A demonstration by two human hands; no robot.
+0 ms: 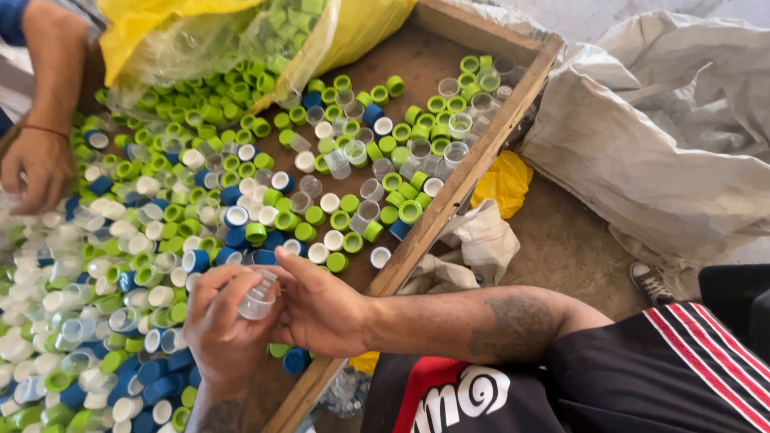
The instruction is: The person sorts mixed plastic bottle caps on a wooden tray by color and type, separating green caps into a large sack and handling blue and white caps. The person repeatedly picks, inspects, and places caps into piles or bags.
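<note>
A shallow wooden tray [473,172] serves as worktop, strewn with green, blue, white and clear bottle caps [241,184]; a yellow sack [160,32] spills green caps at its far end, and grey sacking [666,136] lies beside it on the floor. The left hand [220,329], rising from the lower edge with fingers curled, and the right hand [321,309], its tattooed forearm reaching in from the right, together pinch one clear cap [258,301] between their fingertips, just above the near cap pile. Another person's hand [36,168] rests on caps at far left.
</note>
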